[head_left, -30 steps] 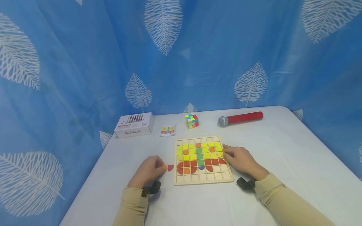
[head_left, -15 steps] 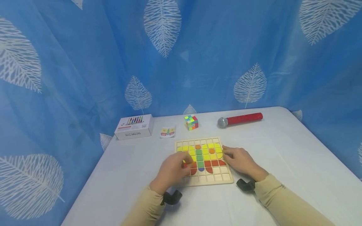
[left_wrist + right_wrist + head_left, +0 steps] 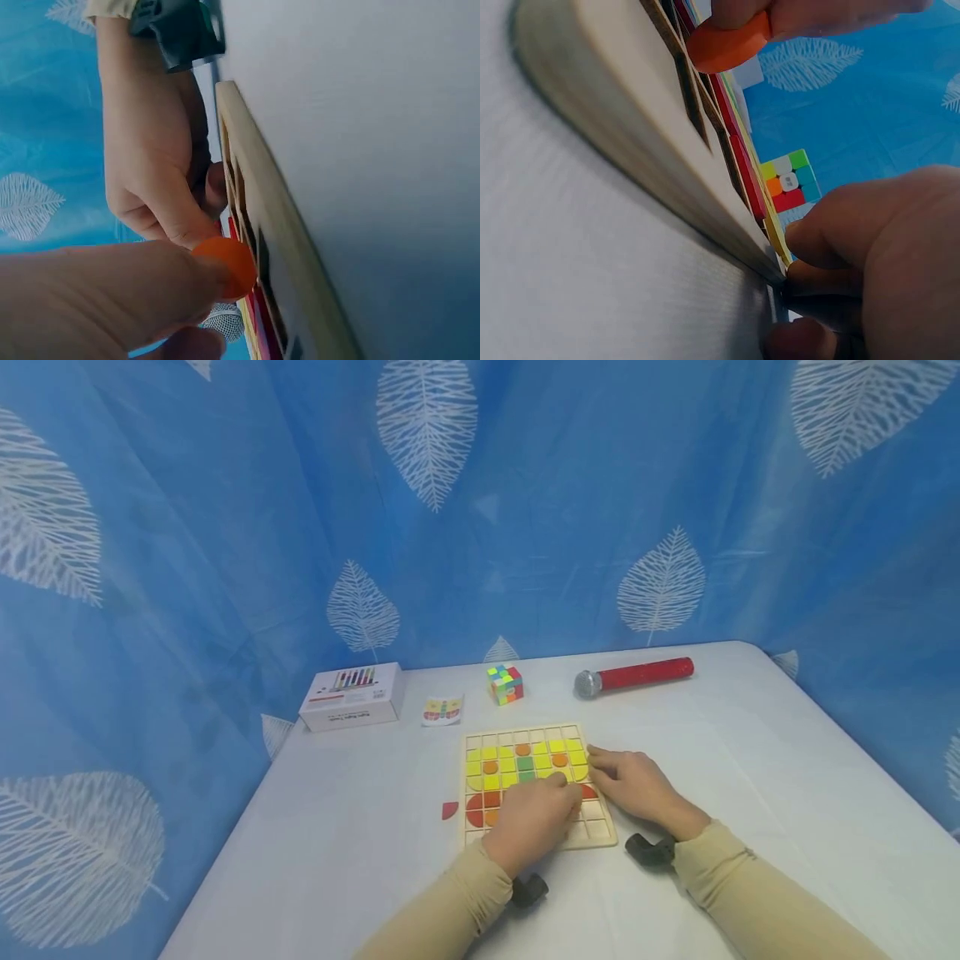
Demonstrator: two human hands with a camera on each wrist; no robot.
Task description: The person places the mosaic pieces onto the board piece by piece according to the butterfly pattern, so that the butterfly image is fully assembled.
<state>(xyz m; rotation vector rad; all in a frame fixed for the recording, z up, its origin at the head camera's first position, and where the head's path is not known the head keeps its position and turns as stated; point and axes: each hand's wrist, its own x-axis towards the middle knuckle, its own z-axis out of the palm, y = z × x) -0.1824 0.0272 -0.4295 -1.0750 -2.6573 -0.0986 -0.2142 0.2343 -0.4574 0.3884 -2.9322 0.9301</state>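
Observation:
In the head view a wooden grid board [image 3: 603, 841] lies on the table with a butterfly pattern of tiles. Yellow tiles [image 3: 491, 783] fill upper cells, red tiles [image 3: 492, 798] sit below, and green tiles [image 3: 525, 763] run down the middle. My left hand [image 3: 534, 818] is over the lower right cells and hides part of the pattern. Its thumb and finger pinch an orange disc [image 3: 236, 264], close over the board in both wrist views. My right hand [image 3: 636, 785] grips the board's right edge with curled fingers. A red quarter-circle piece [image 3: 449, 810] lies left of the board.
Behind the board are a small picture card [image 3: 442, 711], a puzzle cube [image 3: 506, 685] and a red microphone [image 3: 637, 676]. A white box [image 3: 352, 697] stands at the back left. A blue leaf-patterned curtain [image 3: 525, 527] hangs beyond the table.
My left hand has carried the orange disc from the table left of the board across to its lower right cells. My right hand has stayed at the edge.

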